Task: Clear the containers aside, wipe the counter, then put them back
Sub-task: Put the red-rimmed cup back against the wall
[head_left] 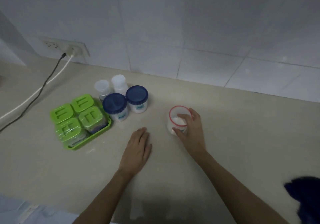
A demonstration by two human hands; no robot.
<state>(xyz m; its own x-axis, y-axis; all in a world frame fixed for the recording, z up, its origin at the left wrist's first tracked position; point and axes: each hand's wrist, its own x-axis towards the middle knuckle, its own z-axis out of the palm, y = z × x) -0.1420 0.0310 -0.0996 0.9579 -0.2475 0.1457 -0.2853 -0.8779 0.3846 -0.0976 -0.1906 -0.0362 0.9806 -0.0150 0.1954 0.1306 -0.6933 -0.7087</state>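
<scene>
Right hand [189, 130] wraps the red-rimmed tub [178, 119], standing apart from the other containers; left hand [138, 147] lies flat and spread, empty, on the bench [242, 137]. Risk: the tub looks lidless, so a tilt or snatch could spill its white contents.

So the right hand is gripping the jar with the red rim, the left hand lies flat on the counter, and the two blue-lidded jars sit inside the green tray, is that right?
Not quite. In the head view the two blue-lidded jars stand on the counter beside the green tray, not inside it; the tray holds green-lidded boxes. The right hand does grip the red-rimmed jar, and the left hand lies flat.
</scene>
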